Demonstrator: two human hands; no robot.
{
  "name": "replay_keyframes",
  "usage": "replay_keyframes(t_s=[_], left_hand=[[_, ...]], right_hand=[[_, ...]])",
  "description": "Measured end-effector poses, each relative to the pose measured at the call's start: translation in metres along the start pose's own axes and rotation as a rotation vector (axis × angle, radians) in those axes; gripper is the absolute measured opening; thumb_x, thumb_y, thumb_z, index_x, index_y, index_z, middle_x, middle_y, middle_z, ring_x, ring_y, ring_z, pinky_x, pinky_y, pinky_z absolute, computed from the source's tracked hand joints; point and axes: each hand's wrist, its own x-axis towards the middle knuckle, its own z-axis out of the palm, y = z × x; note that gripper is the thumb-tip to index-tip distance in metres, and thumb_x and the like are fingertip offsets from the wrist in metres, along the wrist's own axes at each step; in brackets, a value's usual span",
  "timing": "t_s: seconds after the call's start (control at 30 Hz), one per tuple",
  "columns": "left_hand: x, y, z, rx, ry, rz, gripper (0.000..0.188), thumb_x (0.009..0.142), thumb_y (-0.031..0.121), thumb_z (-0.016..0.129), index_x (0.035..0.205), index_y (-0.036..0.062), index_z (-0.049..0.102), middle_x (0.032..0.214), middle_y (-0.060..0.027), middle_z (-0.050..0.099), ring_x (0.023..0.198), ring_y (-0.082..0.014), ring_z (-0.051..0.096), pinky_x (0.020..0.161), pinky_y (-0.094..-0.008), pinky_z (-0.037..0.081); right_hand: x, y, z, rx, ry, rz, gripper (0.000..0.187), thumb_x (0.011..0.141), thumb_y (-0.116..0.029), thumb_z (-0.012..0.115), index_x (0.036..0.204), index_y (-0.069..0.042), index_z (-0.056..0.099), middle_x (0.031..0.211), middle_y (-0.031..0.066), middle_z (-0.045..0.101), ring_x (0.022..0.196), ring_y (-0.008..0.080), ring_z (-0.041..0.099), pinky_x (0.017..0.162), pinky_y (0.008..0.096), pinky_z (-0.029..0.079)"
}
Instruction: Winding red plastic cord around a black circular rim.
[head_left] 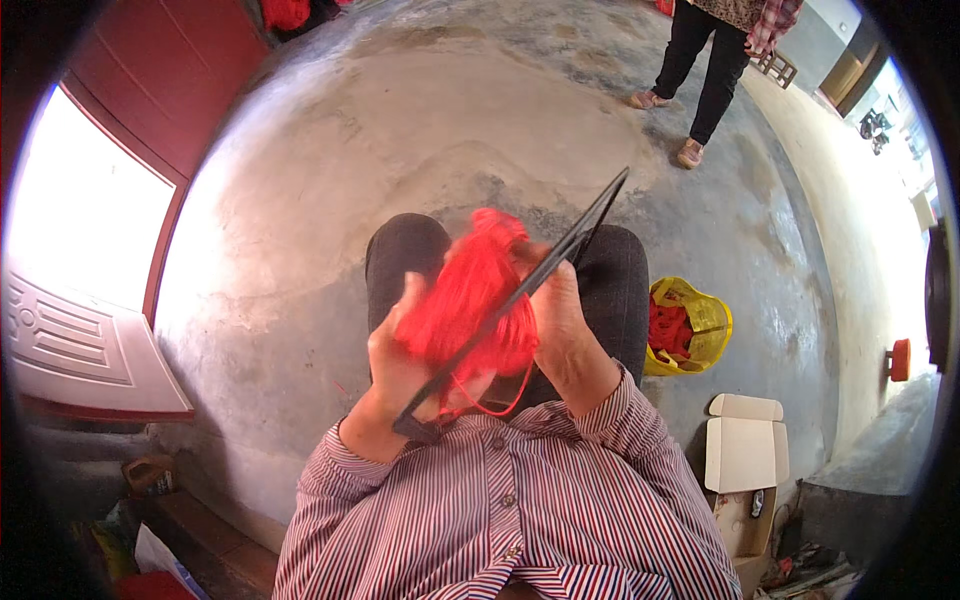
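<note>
A thick hank of bright red string (470, 300) is held between my two hands above my lap, with its edges slightly blurred. My left hand (390, 350) wraps its lower left side, thumb pointing up. On the other side my right hand (558, 310) grips the hank, its fingers partly hidden behind the string. A loose red strand loops below. Slanting across hank and right wrist is a long, narrow black object (500, 312), doubled at its upper end; I cannot tell its kind or whether a hand holds it.
A yellow bag (712, 325) with red material inside stands right of my knees. Behind it lies an opened cardboard box (745, 450). Another person (705, 70) stands at the far right. A door panel (85, 345) is on the left, beside a bright doorway.
</note>
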Motion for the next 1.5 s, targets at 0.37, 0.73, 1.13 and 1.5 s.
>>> replay_keyframes(t_s=[0.37, 0.73, 1.13, 1.5], left_hand=[[0.014, 0.026, -0.026, 0.044, -0.355, -0.206, 0.066, 0.094, 0.06, 0.032, 0.125, 0.0063, 0.055, 0.065, -0.0119, 0.051, 0.037, -0.0117, 0.036, 0.032, -0.0231, 0.028], [0.013, 0.039, -0.05, 0.028, -0.218, -0.094, 0.03, 0.091, 0.02, 0.059, 0.12, 0.0134, 0.058, 0.068, -0.0065, 0.05, 0.038, -0.0074, 0.035, 0.032, -0.0205, 0.026], [0.016, 0.044, -0.052, 0.104, -0.122, -0.033, 0.032, 0.093, 0.025, 0.055, 0.123, 0.0115, 0.055, 0.067, -0.0056, 0.05, 0.037, -0.0075, 0.034, 0.031, -0.0214, 0.026], [0.014, 0.026, -0.027, 0.169, -0.308, -0.13, 0.057, 0.086, 0.044, 0.062, 0.12, -0.0012, 0.052, 0.074, -0.0063, 0.059, 0.044, -0.0131, 0.048, 0.033, -0.0235, 0.034]], right_hand=[[-0.04, -0.021, -0.036, 0.047, 0.249, -0.17, 0.043, 0.082, -0.031, 0.045, 0.11, 0.001, 0.054, 0.092, 0.0126, 0.065, 0.097, 0.0281, 0.061, 0.09, 0.0494, 0.044], [-0.101, -0.107, -0.01, -0.006, -0.378, -0.429, 0.031, 0.102, -0.03, 0.028, 0.11, -0.001, 0.036, 0.054, 0.0046, 0.046, 0.039, 0.0147, 0.044, 0.042, 0.0272, 0.034], [-0.089, -0.05, -0.013, -0.123, 0.076, -0.181, 0.038, 0.091, -0.019, 0.051, 0.125, -0.002, 0.045, 0.098, 0.0115, 0.06, 0.068, 0.0197, 0.059, 0.058, 0.0327, 0.048], [-0.052, -0.038, 0.068, -1.081, -0.13, -0.06, 0.048, 0.083, -0.019, 0.063, 0.125, -0.002, 0.048, 0.108, 0.0049, 0.058, 0.101, 0.0147, 0.056, 0.089, 0.029, 0.045]])
